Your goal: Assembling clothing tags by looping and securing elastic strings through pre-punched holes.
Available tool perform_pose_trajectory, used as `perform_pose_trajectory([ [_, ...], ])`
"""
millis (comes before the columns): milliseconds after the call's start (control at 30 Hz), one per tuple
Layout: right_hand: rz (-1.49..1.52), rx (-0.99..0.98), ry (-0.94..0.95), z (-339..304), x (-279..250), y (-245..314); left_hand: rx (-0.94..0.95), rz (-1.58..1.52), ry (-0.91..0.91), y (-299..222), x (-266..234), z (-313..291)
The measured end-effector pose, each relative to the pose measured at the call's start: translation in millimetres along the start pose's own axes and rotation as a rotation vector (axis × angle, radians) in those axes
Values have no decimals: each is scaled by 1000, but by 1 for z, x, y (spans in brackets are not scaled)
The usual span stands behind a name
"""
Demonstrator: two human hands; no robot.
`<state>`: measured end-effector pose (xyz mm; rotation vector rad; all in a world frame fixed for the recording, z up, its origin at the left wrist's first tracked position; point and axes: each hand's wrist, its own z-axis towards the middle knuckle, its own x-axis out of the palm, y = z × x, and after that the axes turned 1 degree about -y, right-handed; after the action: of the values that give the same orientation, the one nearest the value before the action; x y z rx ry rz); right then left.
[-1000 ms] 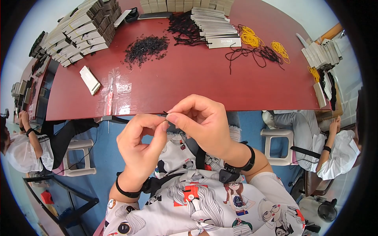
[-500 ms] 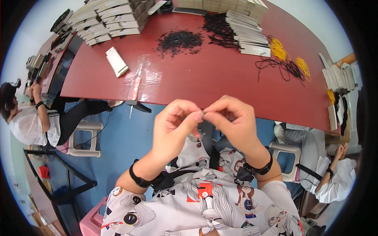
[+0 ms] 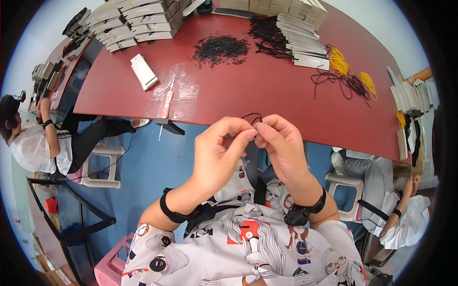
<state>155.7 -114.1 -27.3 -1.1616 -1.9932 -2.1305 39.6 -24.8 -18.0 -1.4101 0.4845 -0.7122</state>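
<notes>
Just over the near edge of the red table, my left hand [image 3: 217, 150] and my right hand [image 3: 285, 150] meet at the fingertips. Both are closed in a pinch on a thin black cord [image 3: 259, 116], which loops up above the fingers. The rest of the cord is hidden by the fingers. Past my hands, a loose pile of small black pieces [image 3: 220, 50] lies on the tabletop. Beyond it to the right are a heap of black cords [image 3: 268, 37] and a row of thin white boxes or cards [image 3: 305, 45].
The red table [image 3: 229, 97] bears tall stacks of flat white boxes [image 3: 151, 22], one white box [image 3: 143, 72], a slim red-handled tool [image 3: 166, 104] under clear tape, yellow cords [image 3: 339, 62] and tangled black cords [image 3: 341, 82]. People sit left [image 3: 36, 148] and right [image 3: 408, 217].
A loop of black cord now shows above my fingertips; before, only a tiny bit was visible between them. My hands have tilted and drawn closer together.
</notes>
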Motion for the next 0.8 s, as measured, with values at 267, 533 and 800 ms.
perform_pose_trajectory([
  [267, -137, -50, 11, -4, 2, 7, 412, 575, 80, -9, -13, 5],
  [533, -684, -95, 59, -4, 0, 25, 795, 731, 224, -12, -15, 25],
  [800, -838, -106, 159, -1, 2, 34, 766, 559, 221, 17, -15, 18],
])
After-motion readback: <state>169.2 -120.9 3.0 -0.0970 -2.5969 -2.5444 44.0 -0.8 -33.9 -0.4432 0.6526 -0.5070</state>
